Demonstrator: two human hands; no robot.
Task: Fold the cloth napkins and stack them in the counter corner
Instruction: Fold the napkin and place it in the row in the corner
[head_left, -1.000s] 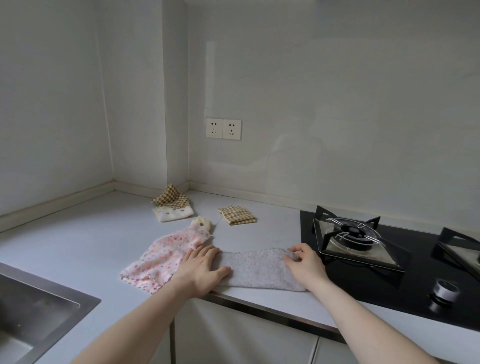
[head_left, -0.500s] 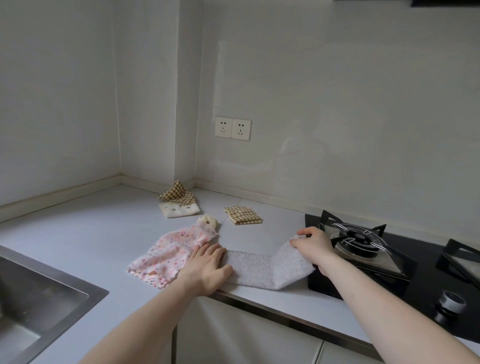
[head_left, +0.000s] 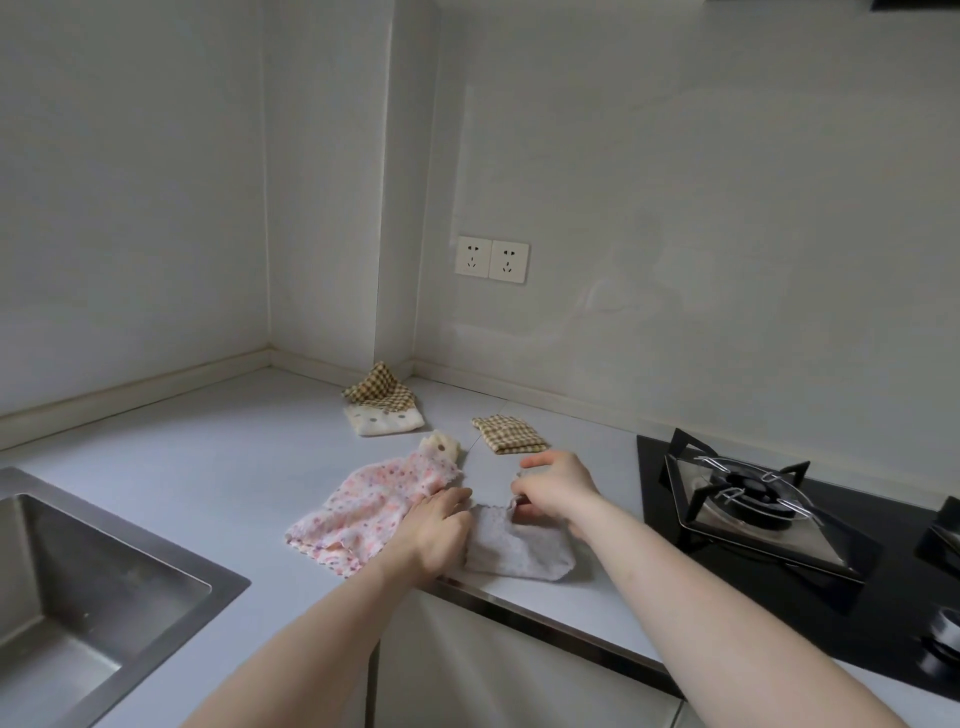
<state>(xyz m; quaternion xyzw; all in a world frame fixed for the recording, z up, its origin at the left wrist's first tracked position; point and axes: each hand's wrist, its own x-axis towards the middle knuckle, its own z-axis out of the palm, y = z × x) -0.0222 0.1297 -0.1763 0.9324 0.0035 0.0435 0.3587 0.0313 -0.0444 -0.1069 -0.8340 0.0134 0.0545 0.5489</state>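
Note:
A pale lilac napkin (head_left: 519, 548) lies doubled over at the counter's front edge. My left hand (head_left: 434, 530) presses flat on its left end. My right hand (head_left: 558, 491) pinches the napkin's folded-over end just right of the left hand. A pink floral cloth (head_left: 363, 506) lies spread to the left, partly under my left hand. By the wall corner sits a small stack: a cream dotted napkin (head_left: 384, 422) with a brown checked napkin (head_left: 379, 389) on top. Another folded checked napkin (head_left: 509, 434) lies apart to its right.
A steel sink (head_left: 93, 597) is sunk into the counter (head_left: 208, 452) at the left. A black gas hob with a burner (head_left: 748, 499) fills the right side. Two wall sockets (head_left: 491, 259) sit above the corner.
My right hand has carried the lilac napkin's right end leftward over the rest, folding it in half. My left hand has stayed pressed on the left end.

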